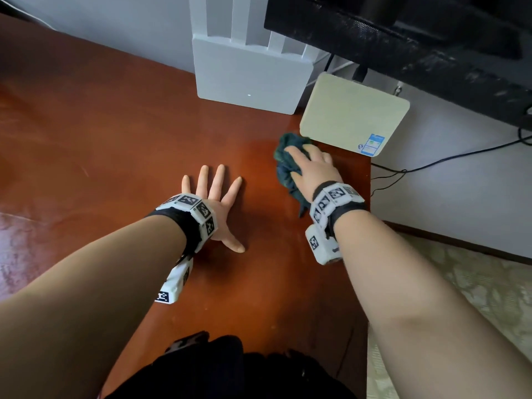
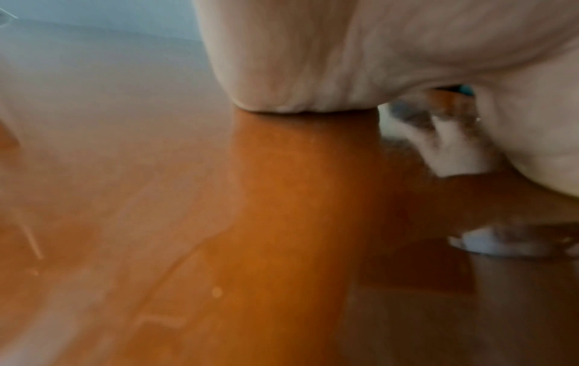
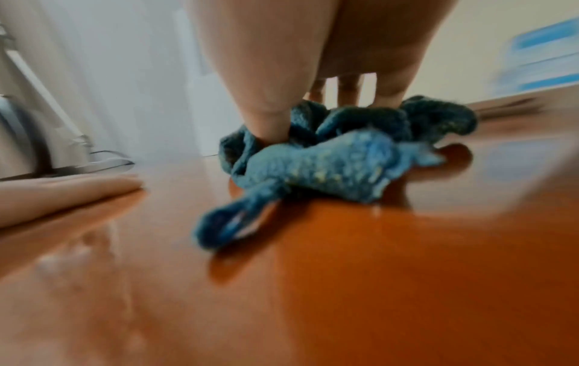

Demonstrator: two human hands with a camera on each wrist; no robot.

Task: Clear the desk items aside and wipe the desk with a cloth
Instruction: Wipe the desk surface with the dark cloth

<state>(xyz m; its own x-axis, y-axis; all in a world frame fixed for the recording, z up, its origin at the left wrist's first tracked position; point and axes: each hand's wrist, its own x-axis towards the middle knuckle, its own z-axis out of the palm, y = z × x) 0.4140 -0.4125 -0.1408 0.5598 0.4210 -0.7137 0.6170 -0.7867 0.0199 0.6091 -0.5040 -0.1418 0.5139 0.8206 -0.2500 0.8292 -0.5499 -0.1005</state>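
Two hands are on the desk (image 1: 115,139) in the head view. Right hand (image 1: 313,168), centre right of the frame, presses a bunched dark teal cloth (image 1: 285,165) flat-fingered against the wood, just beside the pale box (image 1: 351,113) at the desk's right rear corner. Left hand (image 1: 218,203), at mid-frame, lies spread, palm down, holding nothing. Judgement: clearing appears done, as the white unit (image 1: 247,79) and box stand back by the wall; wiping is under way, with the broad left and near parts apparently still to cover. Cloth's long axis runs from upper left toward lower right, its tail trailing toward the wrist.

Left wrist view: blurred; palm (image 2: 313,62) bears on the wood, fingers unseen.

Right wrist view: fingers (image 3: 266,109) press down into the crumpled cloth (image 3: 329,163) at frame centre; a loose end points toward the lower left.
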